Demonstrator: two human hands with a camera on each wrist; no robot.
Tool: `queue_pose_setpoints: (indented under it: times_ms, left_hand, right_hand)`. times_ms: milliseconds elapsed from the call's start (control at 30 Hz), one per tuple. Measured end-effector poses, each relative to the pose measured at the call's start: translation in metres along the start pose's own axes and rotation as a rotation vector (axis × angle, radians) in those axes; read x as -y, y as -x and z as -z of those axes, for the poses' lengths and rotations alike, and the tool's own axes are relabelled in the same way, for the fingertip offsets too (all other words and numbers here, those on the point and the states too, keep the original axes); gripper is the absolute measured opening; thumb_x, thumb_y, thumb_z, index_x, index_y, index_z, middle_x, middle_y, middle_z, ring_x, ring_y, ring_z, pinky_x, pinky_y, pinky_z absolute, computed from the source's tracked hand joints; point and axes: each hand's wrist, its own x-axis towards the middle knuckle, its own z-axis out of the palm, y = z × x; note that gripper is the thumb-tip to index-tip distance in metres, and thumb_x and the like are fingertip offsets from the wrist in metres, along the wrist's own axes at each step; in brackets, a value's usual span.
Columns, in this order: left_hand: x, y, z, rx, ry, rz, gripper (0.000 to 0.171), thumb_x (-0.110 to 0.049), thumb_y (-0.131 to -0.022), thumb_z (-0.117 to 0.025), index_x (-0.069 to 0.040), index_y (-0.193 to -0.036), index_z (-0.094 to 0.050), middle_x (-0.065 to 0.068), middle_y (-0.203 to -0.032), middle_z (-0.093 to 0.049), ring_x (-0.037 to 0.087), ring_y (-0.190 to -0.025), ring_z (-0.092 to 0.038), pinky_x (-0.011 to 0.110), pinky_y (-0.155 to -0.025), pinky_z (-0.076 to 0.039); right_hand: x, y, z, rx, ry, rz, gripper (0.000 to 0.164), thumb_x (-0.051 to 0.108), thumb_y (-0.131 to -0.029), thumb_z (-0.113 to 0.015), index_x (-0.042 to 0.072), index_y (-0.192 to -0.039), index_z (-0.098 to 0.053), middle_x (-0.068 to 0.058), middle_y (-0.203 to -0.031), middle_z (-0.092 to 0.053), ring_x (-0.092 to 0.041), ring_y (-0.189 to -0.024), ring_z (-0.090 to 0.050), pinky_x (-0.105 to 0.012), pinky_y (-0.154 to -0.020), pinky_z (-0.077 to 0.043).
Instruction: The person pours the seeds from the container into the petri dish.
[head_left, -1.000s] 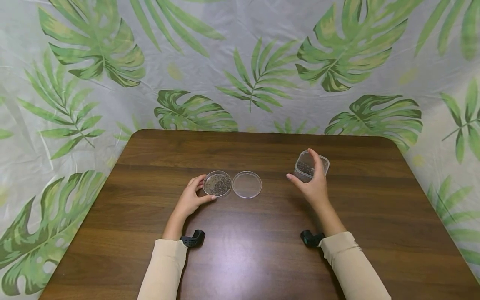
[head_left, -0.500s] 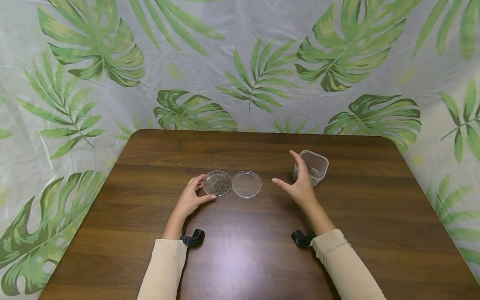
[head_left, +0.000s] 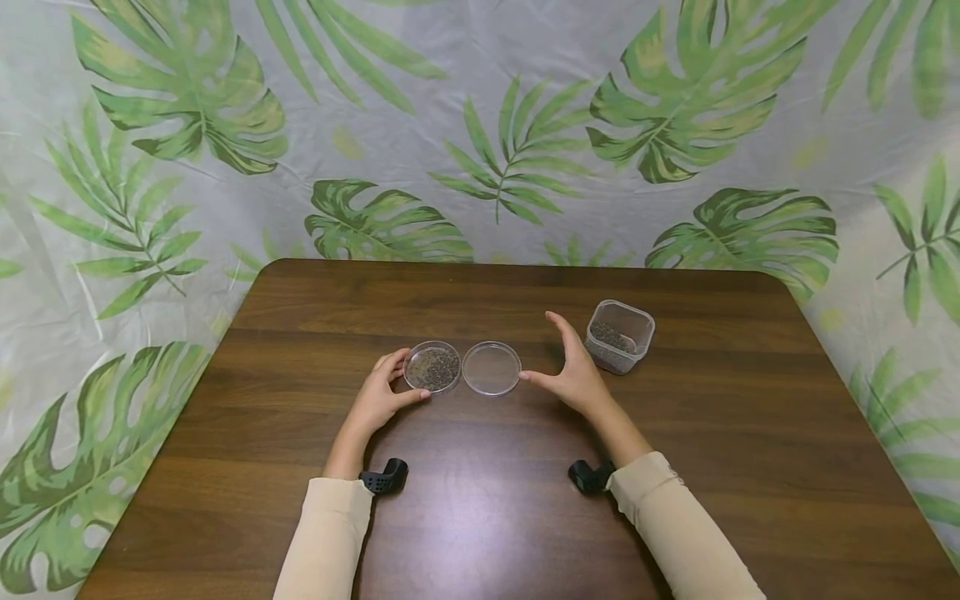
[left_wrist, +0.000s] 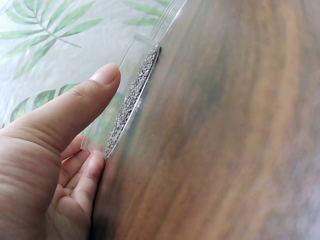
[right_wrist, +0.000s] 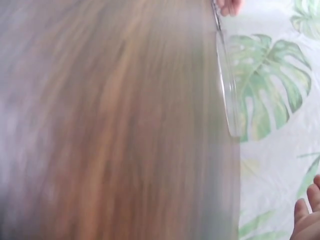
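In the head view, a clear petri dish (head_left: 432, 367) with dark grey granules spread inside stands on the table. My left hand (head_left: 381, 393) holds it from the left, thumb at the near rim and fingers round the far left side. In the left wrist view, the thumb (left_wrist: 105, 75) lies along the dish wall over the granules (left_wrist: 131, 100). Right beside the dish lies a clear round lid (head_left: 492, 368) with nothing in it. My right hand (head_left: 579, 372) is just right of that lid, fingers spread wide, thumb tip close to its rim; contact is unclear.
A clear square plastic tub (head_left: 619, 337), partly filled with dark granules, stands behind and to the right of my right hand. The brown wooden table (head_left: 480, 500) ends at a leaf-patterned cloth (head_left: 517, 150) behind it.
My right hand has let go of the square tub, leaving it on the table, and moved left to the round lid. My left hand stays at the petri dish.
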Motion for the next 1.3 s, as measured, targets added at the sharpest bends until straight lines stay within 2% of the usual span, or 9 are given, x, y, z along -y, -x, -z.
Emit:
queue_pose_setpoints:
  times_ms: [233, 433, 733, 1133, 1300]
  left_hand:
    - [-0.001, 0.001, 0.001, 0.006, -0.003, -0.005, 0.079, -0.017, -0.067, -0.080, 0.001, -0.132, -0.039, 0.018, -0.125, -0.040, 0.029, -0.112, -0.042, 0.036, -0.098, -0.036]
    - [0.001, 0.000, 0.000, 0.001, 0.006, -0.015, 0.079, -0.015, -0.066, -0.081, 0.002, -0.131, -0.040, 0.018, -0.125, -0.040, 0.029, -0.111, -0.042, 0.036, -0.098, -0.036]
    - [0.000, 0.000, 0.001, 0.007, 0.009, -0.005, 0.078, -0.015, -0.067, -0.080, 0.001, -0.132, -0.040, 0.018, -0.126, -0.040, 0.029, -0.113, -0.042, 0.035, -0.098, -0.036]
    - [0.000, 0.000, 0.001, 0.005, -0.001, 0.017, 0.078, -0.015, -0.067, -0.080, 0.000, -0.132, -0.039, 0.017, -0.126, -0.040, 0.028, -0.113, -0.042, 0.034, -0.099, -0.036]
    - [0.000, 0.001, 0.000, 0.008, 0.002, 0.024, 0.078, -0.015, -0.068, -0.080, -0.001, -0.133, -0.039, 0.016, -0.127, -0.039, 0.027, -0.114, -0.042, 0.033, -0.099, -0.035]
  right_hand:
    - [-0.003, -0.003, -0.010, 0.072, 0.002, 0.003, 0.100, 0.042, -0.064, -0.079, 0.018, -0.142, -0.022, -0.005, -0.144, -0.024, -0.028, -0.130, -0.021, -0.052, -0.102, -0.023]
    - [-0.004, -0.005, -0.018, 0.131, 0.007, -0.007, 0.102, 0.040, -0.063, -0.080, 0.014, -0.142, -0.021, -0.007, -0.144, -0.024, -0.027, -0.131, -0.021, -0.051, -0.103, -0.023]
    - [-0.007, -0.009, -0.030, 0.214, 0.059, -0.042, 0.108, 0.049, -0.059, -0.079, 0.012, -0.142, -0.021, -0.007, -0.143, -0.025, -0.024, -0.130, -0.023, -0.046, -0.103, -0.025]
    - [-0.011, -0.012, -0.041, 0.277, 0.051, -0.042, 0.108, 0.041, -0.059, -0.082, 0.009, -0.141, -0.021, -0.010, -0.140, -0.031, -0.025, -0.125, -0.032, -0.044, -0.101, -0.029]
    - [-0.010, -0.012, -0.045, 0.285, 0.070, -0.035, 0.108, 0.040, -0.059, -0.083, 0.007, -0.141, -0.021, -0.013, -0.140, -0.030, -0.027, -0.125, -0.032, -0.045, -0.101, -0.029]
